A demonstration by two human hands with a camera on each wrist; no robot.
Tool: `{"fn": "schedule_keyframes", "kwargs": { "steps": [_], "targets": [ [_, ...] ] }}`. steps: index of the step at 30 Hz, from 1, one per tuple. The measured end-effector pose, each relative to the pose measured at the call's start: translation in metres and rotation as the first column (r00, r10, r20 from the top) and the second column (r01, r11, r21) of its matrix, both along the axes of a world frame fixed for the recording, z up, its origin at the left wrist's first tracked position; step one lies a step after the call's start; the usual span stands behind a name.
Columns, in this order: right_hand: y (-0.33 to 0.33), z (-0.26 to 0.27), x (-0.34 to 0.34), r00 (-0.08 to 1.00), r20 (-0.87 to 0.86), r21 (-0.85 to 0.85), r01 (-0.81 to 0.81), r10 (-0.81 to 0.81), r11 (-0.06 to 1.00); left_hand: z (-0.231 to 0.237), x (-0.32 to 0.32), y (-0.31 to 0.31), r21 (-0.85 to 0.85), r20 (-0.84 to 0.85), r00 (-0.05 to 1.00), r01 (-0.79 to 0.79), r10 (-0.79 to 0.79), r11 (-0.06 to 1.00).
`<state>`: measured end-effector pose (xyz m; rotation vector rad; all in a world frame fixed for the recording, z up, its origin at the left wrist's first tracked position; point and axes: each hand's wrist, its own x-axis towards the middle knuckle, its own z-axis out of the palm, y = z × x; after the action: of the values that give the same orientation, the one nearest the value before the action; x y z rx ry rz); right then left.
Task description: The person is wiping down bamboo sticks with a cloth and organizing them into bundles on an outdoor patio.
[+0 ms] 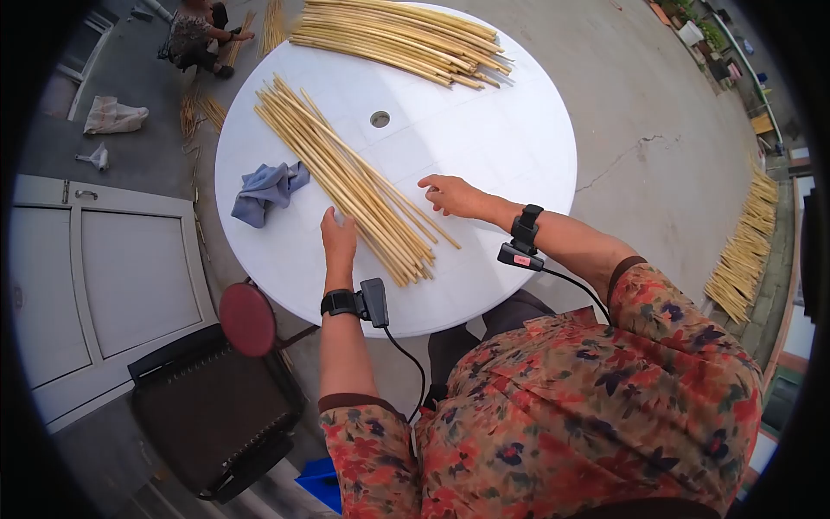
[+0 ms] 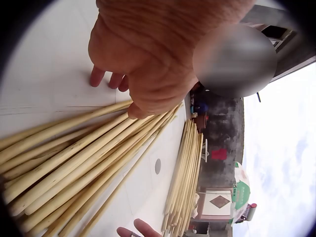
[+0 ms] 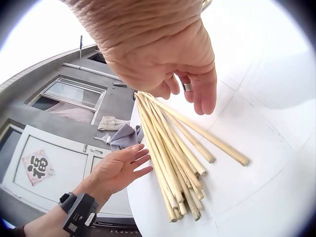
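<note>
A loose bundle of thin, pale yellow sticks (image 1: 346,186) lies slantwise on the white round table (image 1: 519,173). Just left of its near half is my left hand (image 1: 339,240), fingers spread and relaxed in the right wrist view, with nothing in them. My right hand (image 1: 458,197) hovers to the right of the sticks, its fingers loosely bent and empty; a ring shows on one finger in the right wrist view. Two sticks (image 3: 197,131) fan out from the bundle on its right side. Whether the left fingertips touch the sticks or table, I cannot tell.
A larger pile of sticks (image 1: 398,39) lies at the table's far edge. A blue-grey cloth (image 1: 266,192) sits left of the bundle, and the table has a round hole (image 1: 379,119). A red stool (image 1: 247,320) stands at the lower left; a person (image 1: 197,39) crouches beyond the table.
</note>
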<state>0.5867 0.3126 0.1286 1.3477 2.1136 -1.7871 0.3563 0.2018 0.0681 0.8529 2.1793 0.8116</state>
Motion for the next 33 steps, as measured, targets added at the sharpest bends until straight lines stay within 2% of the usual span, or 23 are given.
{"fn": "schedule_keyframes", "kwargs": {
  "steps": [5, 7, 10, 11, 13, 15, 16, 17, 18, 19, 20, 21, 22, 24, 25, 27, 28, 30, 31, 33],
  "targets": [
    [-0.041, 0.032, 0.070, 0.986, 0.045, -0.080, 0.165, -0.162, 0.983, 0.008, -0.002, -0.012, 0.010, 0.054, 0.997, 0.057, -0.057, 0.998],
    [-0.054, 0.017, 0.110, 0.978, 0.060, -0.087, 0.206, -0.202, 0.975, 0.001, 0.004, -0.012, 0.023, 0.044, 0.996, 0.077, -0.078, 0.997],
    [-0.089, 0.028, 0.160, 0.958, 0.077, -0.100, 0.284, -0.278, 0.954, 0.014, 0.013, -0.020, 0.070, 0.115, 0.993, -0.019, 0.011, 0.997],
    [-0.096, 0.029, 0.172, 0.953, 0.054, -0.111, 0.302, -0.298, 0.947, 0.022, 0.018, -0.021, 0.076, 0.102, 0.995, 0.009, -0.017, 0.997],
    [-0.110, 0.026, 0.196, 0.950, 0.020, -0.056, 0.311, -0.311, 0.949, 0.042, 0.031, -0.019, 0.165, -0.089, 0.995, 0.046, -0.032, 0.985],
    [-0.117, 0.025, 0.215, 0.950, 0.089, -0.040, 0.303, -0.299, 0.952, 0.056, 0.057, -0.016, 0.307, 0.019, 0.998, 0.044, -0.053, 0.951],
    [-0.121, 0.023, 0.224, 0.943, 0.065, -0.021, 0.329, -0.327, 0.944, 0.060, 0.072, -0.014, 0.340, 0.063, 0.988, 0.111, -0.140, 0.934],
    [-0.127, 0.017, 0.233, 0.944, 0.090, -0.042, 0.322, -0.317, 0.946, 0.064, 0.088, -0.013, 0.369, 0.106, 0.968, 0.176, -0.229, 0.912],
    [-0.133, 0.012, 0.243, 0.944, 0.117, -0.066, 0.319, -0.310, 0.946, 0.071, 0.105, -0.010, 0.331, 0.078, 0.944, 0.279, -0.321, 0.901],
    [-0.136, 0.010, 0.253, 0.933, 0.102, -0.052, 0.351, -0.345, 0.935, 0.075, 0.121, -0.005, 0.288, 0.054, 0.910, 0.381, -0.412, 0.879],
    [-0.141, 0.010, 0.266, 0.946, 0.087, -0.020, 0.314, -0.312, 0.949, 0.072, 0.133, 0.000, 0.281, 0.063, 0.877, 0.443, -0.477, 0.851],
    [-0.148, 0.004, 0.279, 0.957, 0.076, 0.011, 0.278, -0.278, 0.960, 0.069, 0.146, 0.006, 0.289, 0.052, 0.858, 0.476, -0.510, 0.830],
    [-0.158, -0.003, 0.293, 0.944, 0.076, 0.024, 0.319, -0.320, 0.947, 0.066, 0.162, 0.011, 0.282, 0.098, 0.853, 0.471, -0.513, 0.836],
    [-0.178, -0.020, 0.335, 0.936, 0.038, 0.231, 0.333, -0.350, 0.914, 0.066, 0.205, 0.019, 0.285, 0.221, 0.828, 0.450, -0.515, 0.846],
    [-0.186, -0.022, 0.359, 0.900, 0.058, 0.263, 0.403, -0.431, 0.877, 0.069, 0.228, 0.024, 0.294, 0.297, 0.799, 0.443, -0.522, 0.847],
    [-0.208, -0.022, 0.407, 0.909, 0.117, 0.197, 0.372, -0.399, 0.907, 0.069, 0.274, 0.033, 0.265, 0.291, 0.728, 0.562, -0.621, 0.784],
    [-0.222, -0.022, 0.430, 0.865, 0.134, 0.224, 0.449, -0.484, 0.865, 0.063, 0.295, 0.036, 0.261, 0.332, 0.670, 0.611, -0.664, 0.747],
    [-0.243, -0.030, 0.474, 0.811, 0.278, 0.261, 0.452, -0.515, 0.853, 0.049, 0.344, 0.049, 0.257, 0.383, 0.549, 0.709, -0.743, 0.656],
    [-0.255, -0.037, 0.497, 0.767, 0.288, 0.279, 0.506, -0.574, 0.816, 0.049, 0.370, 0.052, 0.260, 0.393, 0.483, 0.758, -0.782, 0.598],
    [-0.281, -0.048, 0.536, 0.732, 0.294, 0.351, 0.515, -0.614, 0.782, 0.042, 0.419, 0.060, 0.260, 0.428, 0.353, 0.833, -0.832, 0.488]
  ]
}}
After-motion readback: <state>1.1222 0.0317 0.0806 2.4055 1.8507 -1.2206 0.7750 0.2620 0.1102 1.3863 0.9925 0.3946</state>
